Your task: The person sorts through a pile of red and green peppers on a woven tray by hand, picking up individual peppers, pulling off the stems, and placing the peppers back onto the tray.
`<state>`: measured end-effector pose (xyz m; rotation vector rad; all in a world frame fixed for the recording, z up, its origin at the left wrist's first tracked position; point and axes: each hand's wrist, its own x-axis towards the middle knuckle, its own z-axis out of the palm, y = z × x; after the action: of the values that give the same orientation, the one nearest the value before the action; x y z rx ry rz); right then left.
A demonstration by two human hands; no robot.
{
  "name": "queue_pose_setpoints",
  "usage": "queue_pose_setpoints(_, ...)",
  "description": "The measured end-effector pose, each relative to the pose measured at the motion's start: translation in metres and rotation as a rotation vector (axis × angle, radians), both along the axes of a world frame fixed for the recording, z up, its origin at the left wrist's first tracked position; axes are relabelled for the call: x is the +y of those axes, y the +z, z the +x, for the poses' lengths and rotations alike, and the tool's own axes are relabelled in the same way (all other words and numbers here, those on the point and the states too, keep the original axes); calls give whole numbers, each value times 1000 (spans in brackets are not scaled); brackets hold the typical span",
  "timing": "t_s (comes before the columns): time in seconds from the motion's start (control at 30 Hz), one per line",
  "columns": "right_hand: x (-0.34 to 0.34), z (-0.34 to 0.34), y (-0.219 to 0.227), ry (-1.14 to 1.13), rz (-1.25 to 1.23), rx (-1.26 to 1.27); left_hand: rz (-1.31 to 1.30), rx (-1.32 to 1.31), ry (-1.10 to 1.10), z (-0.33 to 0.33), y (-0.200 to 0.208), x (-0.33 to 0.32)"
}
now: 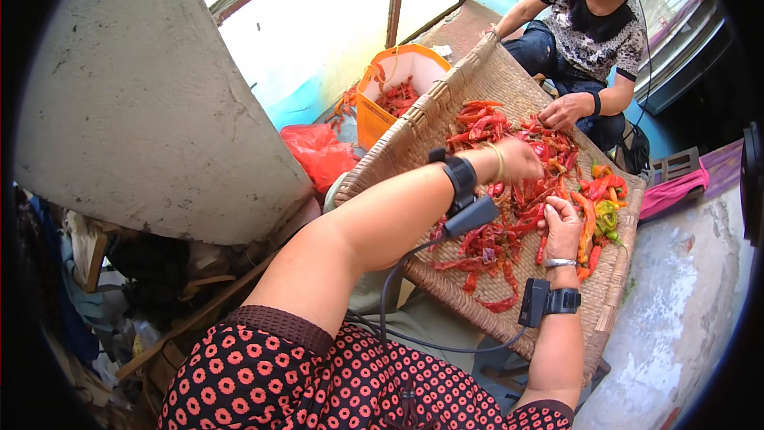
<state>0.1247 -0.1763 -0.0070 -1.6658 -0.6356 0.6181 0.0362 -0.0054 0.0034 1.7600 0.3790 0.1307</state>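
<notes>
Dried and wrinkled red chili peppers (485,247) lie spread over a large woven tray (446,291) in front of me. My left hand (517,161) is over the middle of the pile, smeared by motion, so its fingers and anything in them cannot be made out. Lower and to the right, my right hand (563,227) is closed, with a red chili pepper (542,247) pinched at its fingertips. Beside it on the right sit fresher peppers, orange (587,223) and yellow-green (607,219).
Across the tray sits another person (593,32), one hand (567,111) at the peppers. An orange box (374,119) holding red peppers and a red plastic bag (318,155) stand left of the tray. A curved grey wall (151,95) rises at the left. Cables run from my wrist devices.
</notes>
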Motion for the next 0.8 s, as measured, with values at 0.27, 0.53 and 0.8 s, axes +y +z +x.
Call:
queue_pose_setpoints(0.27, 5, -1, -4, -20, 172, 144, 522, 56, -356, -9, 2, -52)
queue_pose_setpoints(0.53, 7, -3, -1, 22, 104, 150, 143, -182, 132, -11, 14, -7)
queue_pose_setpoints(0.8, 3, -4, -14, 288, -181, -152, -150, -482, 1054, -13, -3, 83)
